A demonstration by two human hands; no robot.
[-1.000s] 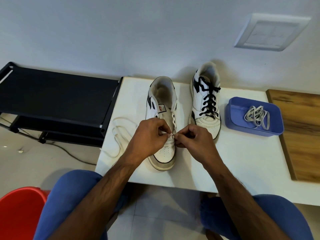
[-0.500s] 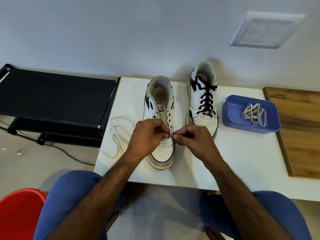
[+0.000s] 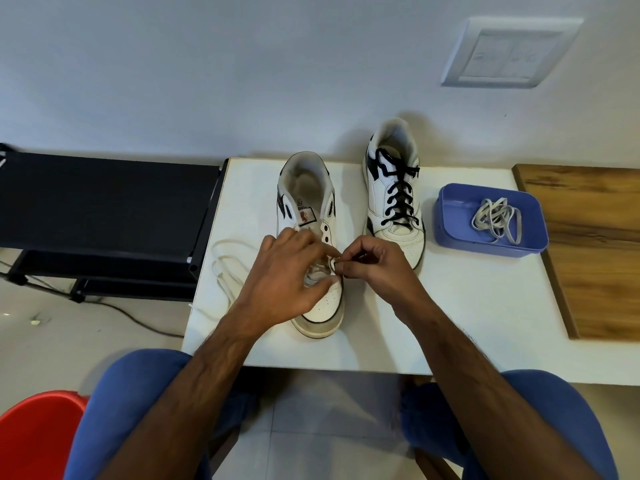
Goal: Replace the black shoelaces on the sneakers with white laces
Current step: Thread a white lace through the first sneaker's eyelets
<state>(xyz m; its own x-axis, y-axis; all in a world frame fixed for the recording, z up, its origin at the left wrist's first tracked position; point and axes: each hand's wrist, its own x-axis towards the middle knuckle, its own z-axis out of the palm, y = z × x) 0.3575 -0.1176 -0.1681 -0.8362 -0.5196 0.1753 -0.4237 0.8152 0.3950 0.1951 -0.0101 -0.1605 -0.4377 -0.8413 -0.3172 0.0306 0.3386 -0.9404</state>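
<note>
Step in hand: threading the flat white lace (image 3: 317, 271) through the lowest eyelets of the near white leather sneaker (image 3: 313, 244) on the white counter (image 3: 467, 306). Right hand (image 3: 375, 263) pinches the lace tip; left hand (image 3: 287, 275), fingers spread, steadies the shoe. Next: draw it through, then cross upward.

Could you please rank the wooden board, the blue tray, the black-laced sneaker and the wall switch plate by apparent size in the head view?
1. Wooden board, though cut off by the frame edge.
2. Wall switch plate, blue tray and black-laced sneaker: too alike to rank.
</note>
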